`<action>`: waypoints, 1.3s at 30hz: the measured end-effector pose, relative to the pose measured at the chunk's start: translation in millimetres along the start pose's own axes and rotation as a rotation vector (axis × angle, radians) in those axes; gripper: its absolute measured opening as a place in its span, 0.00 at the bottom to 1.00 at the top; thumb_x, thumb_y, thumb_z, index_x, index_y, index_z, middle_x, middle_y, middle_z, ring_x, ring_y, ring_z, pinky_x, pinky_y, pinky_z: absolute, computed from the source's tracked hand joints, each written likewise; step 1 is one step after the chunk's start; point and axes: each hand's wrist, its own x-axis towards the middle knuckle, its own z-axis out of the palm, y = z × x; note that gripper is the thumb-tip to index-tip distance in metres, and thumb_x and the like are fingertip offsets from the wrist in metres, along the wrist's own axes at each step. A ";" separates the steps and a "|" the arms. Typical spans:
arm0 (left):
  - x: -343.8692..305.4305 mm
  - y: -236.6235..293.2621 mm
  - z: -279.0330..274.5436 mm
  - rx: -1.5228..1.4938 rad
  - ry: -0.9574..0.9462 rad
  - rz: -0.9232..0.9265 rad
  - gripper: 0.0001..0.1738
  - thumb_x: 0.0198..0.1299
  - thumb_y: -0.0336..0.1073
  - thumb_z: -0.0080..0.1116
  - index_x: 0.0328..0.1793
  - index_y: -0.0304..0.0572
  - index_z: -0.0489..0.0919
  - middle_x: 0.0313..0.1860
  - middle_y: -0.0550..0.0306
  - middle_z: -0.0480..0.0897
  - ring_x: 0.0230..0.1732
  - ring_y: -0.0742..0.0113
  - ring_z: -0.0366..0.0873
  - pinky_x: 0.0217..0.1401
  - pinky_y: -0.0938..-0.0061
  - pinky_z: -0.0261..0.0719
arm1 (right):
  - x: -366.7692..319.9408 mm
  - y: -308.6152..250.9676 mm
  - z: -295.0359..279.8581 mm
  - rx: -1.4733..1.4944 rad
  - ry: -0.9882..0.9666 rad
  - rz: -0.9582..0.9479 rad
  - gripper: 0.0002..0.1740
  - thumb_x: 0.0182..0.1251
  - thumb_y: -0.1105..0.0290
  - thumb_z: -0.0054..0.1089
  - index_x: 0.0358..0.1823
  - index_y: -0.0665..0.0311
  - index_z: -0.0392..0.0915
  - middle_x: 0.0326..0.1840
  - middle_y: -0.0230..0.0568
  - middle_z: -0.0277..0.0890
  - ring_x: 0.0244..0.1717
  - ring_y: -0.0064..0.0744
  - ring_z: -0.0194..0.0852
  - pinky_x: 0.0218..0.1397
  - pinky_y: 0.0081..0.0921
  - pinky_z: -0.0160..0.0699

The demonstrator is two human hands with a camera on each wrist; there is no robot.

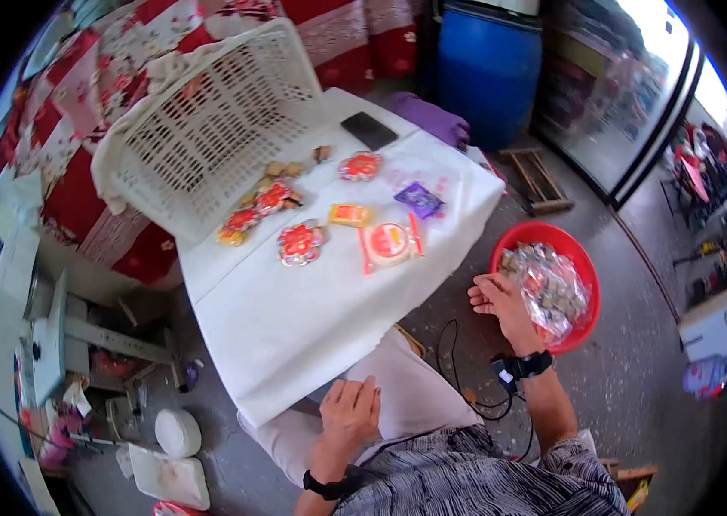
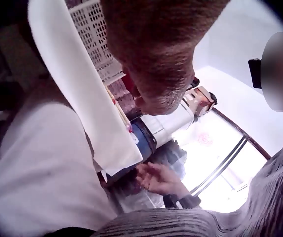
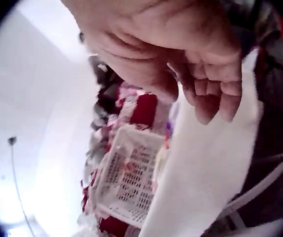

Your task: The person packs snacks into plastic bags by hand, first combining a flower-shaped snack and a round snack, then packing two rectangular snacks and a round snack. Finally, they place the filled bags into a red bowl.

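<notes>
My left hand [image 1: 351, 413] hangs over my lap by the near edge of the white-covered table [image 1: 277, 344], holding nothing. Past the table's right side, my right hand [image 1: 501, 303] is held with fingers loosely bent and nothing in the palm [image 3: 200, 64]. Beside it on the floor stands a red basin [image 1: 588, 267] with a clear plastic bag of small wrapped pieces [image 1: 557, 288]. On the table lie a round white item in a clear, red-edged wrapper [image 1: 389, 244], a yellow packet [image 1: 349, 214], a purple packet [image 1: 419, 200] and several red-and-silver flower-shaped packets [image 1: 300, 243].
A white plastic basket [image 1: 217, 120] leans on its side at the table's back left, with small brownish pieces [image 1: 282, 170] near it. A black phone [image 1: 369, 131] lies at the back. Behind are a blue barrel [image 1: 488, 77] and a wooden frame [image 1: 535, 181]; a cable [image 1: 445, 361] runs along the floor.
</notes>
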 end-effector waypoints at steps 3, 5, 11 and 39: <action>-2.7 -1.6 -3.8 0.045 0.019 -0.046 0.12 0.47 0.28 0.65 0.39 0.36 0.82 0.28 0.55 0.74 0.28 0.58 0.73 0.31 0.67 0.74 | 6.8 -21.0 48.8 -0.184 -0.037 -0.183 0.11 0.67 0.68 0.58 0.44 0.67 0.79 0.33 0.38 0.81 0.32 0.25 0.79 0.36 0.21 0.79; -4.8 -4.6 -5.1 0.055 0.031 -0.052 0.12 0.46 0.28 0.65 0.39 0.36 0.82 0.29 0.56 0.75 0.29 0.58 0.73 0.31 0.67 0.74 | 9.0 -28.3 83.4 -0.429 -0.064 -0.492 0.07 0.63 0.74 0.60 0.38 0.71 0.79 0.27 0.42 0.80 0.28 0.26 0.80 0.33 0.22 0.77; -14.2 -19.3 -15.0 0.058 0.081 -0.133 0.12 0.44 0.26 0.65 0.39 0.37 0.82 0.29 0.56 0.76 0.29 0.58 0.74 0.30 0.67 0.74 | 23.2 -65.8 143.6 -0.559 -0.164 -0.665 0.06 0.61 0.74 0.61 0.37 0.70 0.79 0.28 0.47 0.81 0.28 0.30 0.80 0.32 0.25 0.76; -24.5 -33.0 -21.2 0.055 0.049 -0.240 0.10 0.48 0.25 0.64 0.39 0.36 0.80 0.29 0.54 0.76 0.30 0.55 0.74 0.31 0.64 0.75 | 257.5 -129.4 44.5 -0.763 0.595 -0.857 0.17 0.59 0.60 0.64 0.32 0.71 0.81 0.31 0.49 0.82 0.33 0.46 0.81 0.39 0.36 0.76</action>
